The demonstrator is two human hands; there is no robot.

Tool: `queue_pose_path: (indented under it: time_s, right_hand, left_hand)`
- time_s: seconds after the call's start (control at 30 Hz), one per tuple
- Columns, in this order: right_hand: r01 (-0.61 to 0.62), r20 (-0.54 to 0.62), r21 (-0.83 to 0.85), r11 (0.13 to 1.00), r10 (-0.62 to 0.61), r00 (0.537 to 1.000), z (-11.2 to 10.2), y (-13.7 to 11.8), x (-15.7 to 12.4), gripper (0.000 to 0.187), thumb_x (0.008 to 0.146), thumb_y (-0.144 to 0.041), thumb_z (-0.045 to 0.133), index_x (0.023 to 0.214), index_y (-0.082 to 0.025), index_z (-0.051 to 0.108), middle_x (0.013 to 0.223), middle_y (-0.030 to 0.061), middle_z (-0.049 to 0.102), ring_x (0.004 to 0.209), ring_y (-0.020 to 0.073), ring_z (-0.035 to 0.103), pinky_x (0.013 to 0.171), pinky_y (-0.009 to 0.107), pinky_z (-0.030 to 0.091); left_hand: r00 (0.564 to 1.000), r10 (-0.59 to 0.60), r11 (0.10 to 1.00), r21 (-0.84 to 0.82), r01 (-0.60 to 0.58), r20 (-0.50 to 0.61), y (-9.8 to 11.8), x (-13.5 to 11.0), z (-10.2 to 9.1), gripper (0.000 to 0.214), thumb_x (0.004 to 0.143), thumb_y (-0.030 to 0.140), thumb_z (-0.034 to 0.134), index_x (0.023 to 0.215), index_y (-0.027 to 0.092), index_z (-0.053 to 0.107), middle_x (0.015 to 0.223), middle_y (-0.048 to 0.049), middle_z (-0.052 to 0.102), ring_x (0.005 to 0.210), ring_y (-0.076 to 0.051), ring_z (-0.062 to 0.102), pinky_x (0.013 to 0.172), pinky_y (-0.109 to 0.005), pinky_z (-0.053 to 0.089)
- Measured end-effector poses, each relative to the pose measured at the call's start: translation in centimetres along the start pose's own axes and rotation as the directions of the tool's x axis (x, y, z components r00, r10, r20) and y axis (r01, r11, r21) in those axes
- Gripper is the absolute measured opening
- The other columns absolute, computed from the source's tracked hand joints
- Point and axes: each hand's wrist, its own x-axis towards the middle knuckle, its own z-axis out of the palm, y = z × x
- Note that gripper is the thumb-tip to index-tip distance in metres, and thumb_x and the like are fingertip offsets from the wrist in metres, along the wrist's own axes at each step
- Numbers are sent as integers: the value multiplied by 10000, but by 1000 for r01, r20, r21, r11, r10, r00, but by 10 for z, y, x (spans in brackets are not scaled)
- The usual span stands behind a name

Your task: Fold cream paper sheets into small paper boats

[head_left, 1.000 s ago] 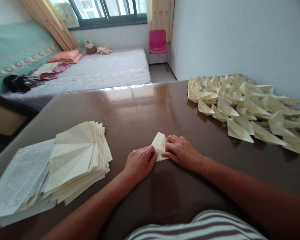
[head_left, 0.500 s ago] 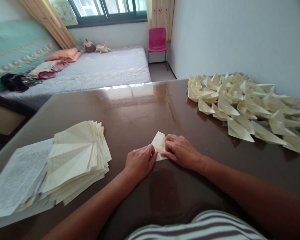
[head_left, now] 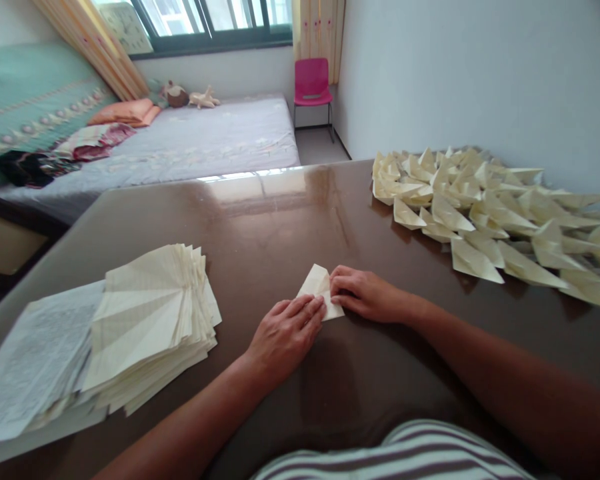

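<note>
A small folded piece of cream paper (head_left: pixel 316 280) lies on the brown table in front of me. My left hand (head_left: pixel 287 330) rests flat over its lower left part, fingers stretched out and side by side. My right hand (head_left: pixel 363 293) has its fingers curled at the paper's right edge, thumb below and fingertips on the paper. Part of the paper is hidden under both hands.
To the left lies a thick stack of creased cream paper (head_left: pixel 140 313), beside printed sheets (head_left: pixel 40 360). Many folded paper boats (head_left: pixel 480 207) crowd the table's right side by the wall. Beyond the glossy table (head_left: pixel 260 233) are a bed (head_left: pixel 220 137) and a pink chair (head_left: pixel 312 83).
My left hand has gone from a pinch at the paper's lower edge to lying flat on it. The right hand stays at the right edge, its fingers slightly shifted.
</note>
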Motion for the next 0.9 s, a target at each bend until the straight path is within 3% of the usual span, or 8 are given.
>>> queue_pose_path:
  time_s: [0.1, 0.2, 0.37, 0.53, 0.77, 0.9]
  right_hand:
    - [59, 32, 175, 983, -65, 997, -16, 7, -3, 201, 936, -184, 466, 997, -167, 657, 991, 61, 632, 898, 136, 605, 833, 260, 463]
    - [91, 104, 177, 980, -111, 988, -28, 1, -8, 278, 932, -151, 454, 1086, -194, 681, 1020, 60, 646, 903, 129, 617, 840, 252, 465]
    - [191, 213, -79, 978, -170, 962, -32, -19, -17, 305, 933, -147, 464, 1086, -260, 702, 993, 52, 664, 945, 150, 585, 858, 281, 433]
    - [147, 230, -378, 914, -61, 971, -26, -36, -26, 201, 904, -209, 563, 1039, -270, 699, 1034, 51, 663, 985, 196, 567, 768, 309, 416]
    - [114, 219, -488, 865, -6, 976, -25, -54, -31, 166, 886, -214, 600, 1032, -239, 675, 996, 55, 668, 954, 213, 561, 700, 324, 390]
    - [109, 183, -567, 817, -4, 983, -10, -58, -30, 157, 892, -186, 580, 1028, -188, 658, 1004, 74, 660, 953, 221, 555, 697, 338, 397]
  left_hand:
    - [1000, -3, 1000, 23, 2, 25, 1, -1, -2, 301, 961, 253, 463, 1230, 216, 594, 1250, -58, 639, 1174, -190, 555, 934, -333, 444]
    - [1000, -5, 999, 33, 4, 29, 0, -1, -3, 305, 965, 254, 455, 1235, 219, 593, 1252, -61, 638, 1172, -184, 556, 936, -323, 441]
    - [1000, -13, 999, 38, 12, 25, 2, 0, -3, 297, 962, 246, 465, 1231, 221, 589, 1260, -37, 637, 1182, -192, 551, 921, -334, 433]
    - [998, -67, 995, 74, 65, 16, 2, 0, -4, 291, 953, 286, 494, 1225, 227, 581, 1261, -2, 637, 1165, -204, 561, 906, -357, 428]
    - [997, -74, 991, 115, 71, 27, 1, -1, -5, 299, 944, 298, 506, 1214, 201, 590, 1279, -43, 618, 1162, -233, 558, 905, -376, 440]
    - [998, -50, 993, 105, 46, 40, 1, -1, -2, 295, 954, 268, 483, 1216, 175, 584, 1299, -45, 605, 1214, -232, 522, 973, -385, 404]
